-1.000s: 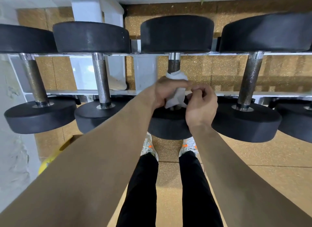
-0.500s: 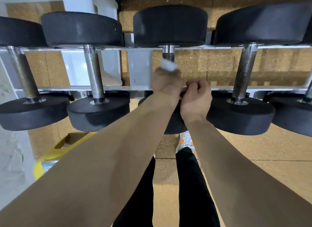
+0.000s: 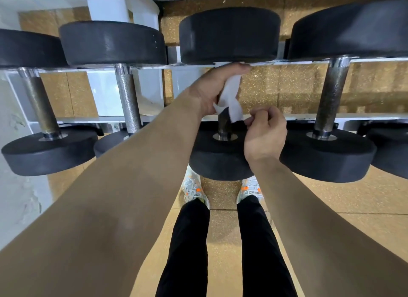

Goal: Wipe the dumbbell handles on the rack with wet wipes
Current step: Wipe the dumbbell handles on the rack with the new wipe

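Centre handle (image 3: 223, 125) runs near–far: L hand (image 3: 212, 91) clamps wet wipe (image 3: 230, 98) round its far end, bare shaft lies nearward, R hand (image 3: 265, 131) pinching wipe's tail just right of it.

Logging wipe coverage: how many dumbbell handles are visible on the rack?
4: the far-left handle; the knurled handle beside it; the middle handle, wrapped in the wet wipe under the left hand; the right handle. A fifth dumbbell at the right edge hides its handle.
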A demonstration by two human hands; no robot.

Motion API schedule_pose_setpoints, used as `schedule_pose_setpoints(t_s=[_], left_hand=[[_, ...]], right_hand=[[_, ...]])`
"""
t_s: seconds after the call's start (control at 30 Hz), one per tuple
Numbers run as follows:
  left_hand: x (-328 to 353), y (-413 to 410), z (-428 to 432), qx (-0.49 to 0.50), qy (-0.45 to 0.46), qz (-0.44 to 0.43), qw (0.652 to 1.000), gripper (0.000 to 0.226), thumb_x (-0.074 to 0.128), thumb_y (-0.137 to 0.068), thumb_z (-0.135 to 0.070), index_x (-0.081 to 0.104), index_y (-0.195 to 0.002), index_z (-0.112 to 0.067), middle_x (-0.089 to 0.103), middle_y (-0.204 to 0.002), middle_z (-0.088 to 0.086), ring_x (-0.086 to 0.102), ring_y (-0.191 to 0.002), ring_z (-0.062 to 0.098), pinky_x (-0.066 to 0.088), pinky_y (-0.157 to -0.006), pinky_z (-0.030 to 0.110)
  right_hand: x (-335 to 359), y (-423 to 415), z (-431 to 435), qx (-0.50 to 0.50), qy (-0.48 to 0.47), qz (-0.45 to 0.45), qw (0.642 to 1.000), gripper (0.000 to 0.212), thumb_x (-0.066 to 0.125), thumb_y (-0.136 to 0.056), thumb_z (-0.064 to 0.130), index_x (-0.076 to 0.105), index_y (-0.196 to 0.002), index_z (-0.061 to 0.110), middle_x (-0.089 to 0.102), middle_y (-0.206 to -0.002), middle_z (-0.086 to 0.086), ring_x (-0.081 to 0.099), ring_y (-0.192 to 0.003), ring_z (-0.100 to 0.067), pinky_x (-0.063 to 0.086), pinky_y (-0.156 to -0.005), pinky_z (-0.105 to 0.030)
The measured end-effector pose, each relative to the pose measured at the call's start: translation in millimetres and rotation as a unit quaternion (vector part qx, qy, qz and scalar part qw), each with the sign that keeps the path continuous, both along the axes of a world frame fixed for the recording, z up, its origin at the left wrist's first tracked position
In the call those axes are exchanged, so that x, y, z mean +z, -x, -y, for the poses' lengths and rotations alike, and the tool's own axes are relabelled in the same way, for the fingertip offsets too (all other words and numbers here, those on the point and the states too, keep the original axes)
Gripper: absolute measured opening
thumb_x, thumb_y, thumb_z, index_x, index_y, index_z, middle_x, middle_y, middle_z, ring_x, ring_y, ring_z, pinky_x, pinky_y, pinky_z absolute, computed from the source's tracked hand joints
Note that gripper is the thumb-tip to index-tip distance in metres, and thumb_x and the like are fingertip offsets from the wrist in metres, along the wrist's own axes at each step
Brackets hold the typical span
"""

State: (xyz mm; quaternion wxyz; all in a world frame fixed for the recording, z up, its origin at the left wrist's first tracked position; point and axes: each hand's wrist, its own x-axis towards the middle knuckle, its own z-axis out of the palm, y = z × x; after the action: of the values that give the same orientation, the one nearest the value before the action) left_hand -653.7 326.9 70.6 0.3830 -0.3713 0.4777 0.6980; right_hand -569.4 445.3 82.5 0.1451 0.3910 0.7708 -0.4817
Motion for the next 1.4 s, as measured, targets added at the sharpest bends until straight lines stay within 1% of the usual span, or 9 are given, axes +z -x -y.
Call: schedule_pose_setpoints(t_s=[0.1, 0.3, 0.43, 0.63, 0.8, 0.97, 1.17, 1.3, 1.4], left_hand=[[10, 3, -22, 0.032, 0.191, 0.003, 0.981, 0.03, 0.08, -0.082, -0.032, 0.062, -0.096, -0.011, 0.063, -0.091, 0.001, 0.061, -0.089, 0.022, 0.05, -0.078, 0.031], [12, -14, -49, -0.003, 0.354, 0.065, 0.933, 0.026, 0.074, -0.087, -0.032, 0.055, -0.091, -0.014, 0.07, -0.096, 0.003, 0.065, -0.08, 0.019, 0.053, -0.073, 0.029], [5, -45, -39, -0.009, 0.264, 0.049, 0.963, 0.018, 0.076, -0.083, -0.012, 0.065, -0.097, -0.008, 0.068, -0.08, 0.006, 0.062, -0.056, 0.011, 0.042, -0.04, 0.017], [8, -33, -2, -0.099, -0.021, 0.06, 0.993, 0.014, 0.063, -0.097, -0.016, 0.059, -0.086, -0.009, 0.064, -0.061, 0.004, 0.064, -0.05, 0.016, 0.051, -0.047, 0.022], [3, -10, -1, -0.038, 0.01, 0.032, 0.999, 0.02, 0.069, -0.093, -0.026, 0.06, -0.079, -0.015, 0.057, -0.058, -0.001, 0.054, -0.05, 0.013, 0.045, -0.051, 0.022], [7, 5, -28, 0.055, 0.224, 0.032, 0.972, 0.047, 0.084, -0.078, -0.036, 0.06, -0.109, -0.01, 0.065, -0.095, 0.001, 0.063, -0.089, 0.022, 0.047, -0.079, 0.03], [-1, -22, -49, 0.018, 0.338, 0.028, 0.94, 0.023, 0.076, -0.084, -0.03, 0.058, -0.091, -0.018, 0.066, -0.081, -0.001, 0.067, -0.081, 0.021, 0.055, -0.077, 0.03], [-5, -51, -29, -0.017, 0.198, 0.0, 0.98, 0.02, 0.082, -0.077, -0.007, 0.063, -0.078, -0.012, 0.068, -0.074, 0.007, 0.068, -0.071, 0.024, 0.059, -0.068, 0.035], [1, -44, -5, -0.086, 0.011, -0.002, 0.996, 0.014, 0.073, -0.088, -0.003, 0.061, -0.082, -0.008, 0.067, -0.068, 0.008, 0.065, -0.062, 0.019, 0.055, -0.057, 0.028]], right_hand=[[2, -1, 0, 0.003, -0.002, -0.004, 1.0, 0.024, 0.044, -0.097, 0.015, 0.067, -0.093, 0.01, 0.063, -0.074, 0.003, 0.052, -0.054, 0.005, 0.037, -0.049, -0.011], [7, 1, -1, 0.018, -0.007, 0.003, 1.0, 0.024, 0.044, -0.098, 0.015, 0.066, -0.093, 0.009, 0.062, -0.077, 0.006, 0.053, -0.06, 0.007, 0.037, -0.053, -0.008], [7, 2, 0, 0.012, -0.005, 0.005, 1.0, 0.023, 0.045, -0.098, 0.017, 0.066, -0.094, 0.01, 0.061, -0.077, 0.009, 0.054, -0.066, 0.006, 0.038, -0.056, -0.007], [5, 2, 0, 0.016, -0.005, 0.007, 1.0, 0.024, 0.042, -0.097, 0.017, 0.065, -0.09, 0.014, 0.065, -0.077, 0.001, 0.055, -0.066, -0.007, 0.038, -0.051, -0.012], [3, 1, -2, 0.014, -0.009, 0.005, 1.0, 0.025, 0.043, -0.096, 0.016, 0.068, -0.091, 0.015, 0.067, -0.079, 0.001, 0.058, -0.073, -0.008, 0.039, -0.057, -0.009], [3, 2, -1, 0.015, -0.013, 0.006, 1.0, 0.025, 0.043, -0.094, 0.015, 0.067, -0.088, 0.014, 0.067, -0.076, 0.0, 0.056, -0.063, -0.001, 0.038, -0.054, -0.01], [6, 3, -1, 0.028, -0.024, 0.009, 0.999, 0.024, 0.044, -0.096, 0.015, 0.065, -0.089, 0.005, 0.061, -0.076, 0.005, 0.051, -0.066, -0.002, 0.037, -0.054, -0.009], [7, 4, 0, 0.025, -0.019, 0.02, 0.999, 0.024, 0.044, -0.096, 0.015, 0.066, -0.091, 0.007, 0.064, -0.078, 0.004, 0.057, -0.071, -0.008, 0.037, -0.054, -0.011], [7, 4, 2, 0.026, -0.014, 0.033, 0.999, 0.024, 0.043, -0.095, 0.017, 0.065, -0.089, 0.009, 0.067, -0.08, -0.003, 0.058, -0.072, -0.018, 0.042, -0.058, -0.025]])
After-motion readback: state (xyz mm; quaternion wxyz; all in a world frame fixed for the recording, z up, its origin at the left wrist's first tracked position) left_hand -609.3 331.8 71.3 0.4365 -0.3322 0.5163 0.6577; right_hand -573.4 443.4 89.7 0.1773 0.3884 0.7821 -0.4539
